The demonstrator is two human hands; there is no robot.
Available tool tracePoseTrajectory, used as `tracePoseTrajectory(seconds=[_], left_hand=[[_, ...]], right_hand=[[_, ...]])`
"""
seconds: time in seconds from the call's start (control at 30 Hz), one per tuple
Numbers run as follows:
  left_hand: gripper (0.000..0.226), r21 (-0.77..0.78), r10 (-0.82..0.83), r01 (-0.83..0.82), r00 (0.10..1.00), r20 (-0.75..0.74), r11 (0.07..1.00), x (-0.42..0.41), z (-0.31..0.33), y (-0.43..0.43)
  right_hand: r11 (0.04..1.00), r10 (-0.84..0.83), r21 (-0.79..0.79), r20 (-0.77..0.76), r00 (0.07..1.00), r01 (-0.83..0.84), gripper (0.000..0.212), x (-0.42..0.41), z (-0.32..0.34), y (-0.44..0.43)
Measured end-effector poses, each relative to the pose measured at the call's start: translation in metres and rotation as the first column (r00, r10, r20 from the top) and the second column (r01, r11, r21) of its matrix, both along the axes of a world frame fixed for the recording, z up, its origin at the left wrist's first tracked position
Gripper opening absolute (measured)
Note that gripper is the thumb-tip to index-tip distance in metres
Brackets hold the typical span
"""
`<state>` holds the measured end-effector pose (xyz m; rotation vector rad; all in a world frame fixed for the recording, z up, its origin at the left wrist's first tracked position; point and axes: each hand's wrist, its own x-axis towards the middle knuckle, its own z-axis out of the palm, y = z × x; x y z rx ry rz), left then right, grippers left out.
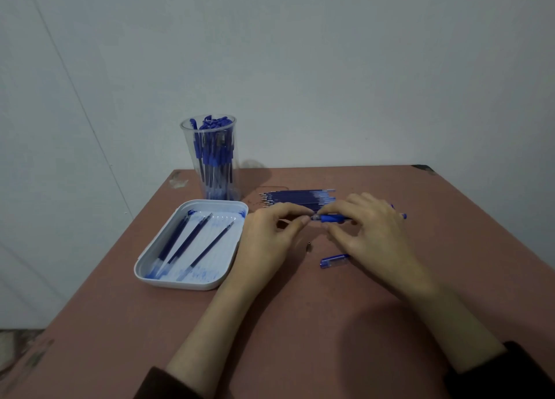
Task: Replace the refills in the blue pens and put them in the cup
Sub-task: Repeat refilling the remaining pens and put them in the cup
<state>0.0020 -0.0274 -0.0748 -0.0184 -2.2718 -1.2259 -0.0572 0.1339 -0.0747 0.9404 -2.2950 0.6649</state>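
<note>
**Status: pen held in both hands, in front and to the right of the cup**

**Surroundings.** I take the clear cup [210,158] as my reference. It stands upright at the far left of the counter [300,338] and is packed with capped blue pens [214,146].
- Just in front of the cup lies a white tray [180,281]. It holds three dark refills [192,239] lying at a slant, and its floor is smeared with blue ink.
- To the right of the cup, at about the level of its base, a row of fresh refills [297,199] lies side by side with the metal tips pointing toward the cup. The near edge of this row is hidden behind the hands.
- Further forward and to the right of the cup, a small metal tip [308,246] and a blue pen cap [335,261] lie loose on the counter, near each other but apart.

**Hands and task item.** The blue pen [332,218] lies crosswise, right of the cup and just in front of the refill row.
- The left hand [270,233] pinches the clear front end between thumb and forefinger.
- The right hand [369,227] curls its fingers over the barrel. The rear end of the pen shows past this hand.
- I cannot tell whether a refill sits inside the barrel.

**Surface and room.** The counter is reddish brown, with worn patches at its far corners. Behind the cup rises a plain pale wall [330,68]. Dark sleeves [510,374] cover both forearms.
</note>
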Motion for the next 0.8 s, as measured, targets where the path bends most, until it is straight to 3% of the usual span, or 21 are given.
tracePoseTrajectory(seconds=[0.1,0.2,0.33,0.6,0.8], left_hand=[[0.014,-0.041,0.079,-0.079,0.997,-0.009,0.996,0.000,-0.002,-0.008],[0.022,-0.298,0.100,-0.125,0.990,-0.098,0.946,-0.002,-0.004,-0.012],[0.025,-0.460,0.040,-0.074,0.996,-0.084,0.885,-0.005,0.003,-0.006],[0.020,-0.566,0.204,-0.160,0.979,0.015,0.809,-0.012,0.032,-0.050],[0.023,-0.571,0.268,-0.160,0.957,0.110,0.805,-0.069,0.040,-0.050]], right_hand=[[0.997,-0.061,-0.037,-0.010,0.998,0.061,0.011,-0.005,0.000,0.004],[0.997,-0.069,-0.046,-0.006,0.998,0.069,0.012,-0.006,-0.001,0.004],[0.997,-0.053,-0.057,0.000,0.999,0.053,0.012,-0.006,-0.002,0.002],[0.968,-0.218,-0.103,0.095,0.971,0.228,0.013,-0.014,0.001,0.009],[0.975,-0.202,-0.075,0.091,0.975,0.209,0.010,-0.009,-0.002,0.005]])
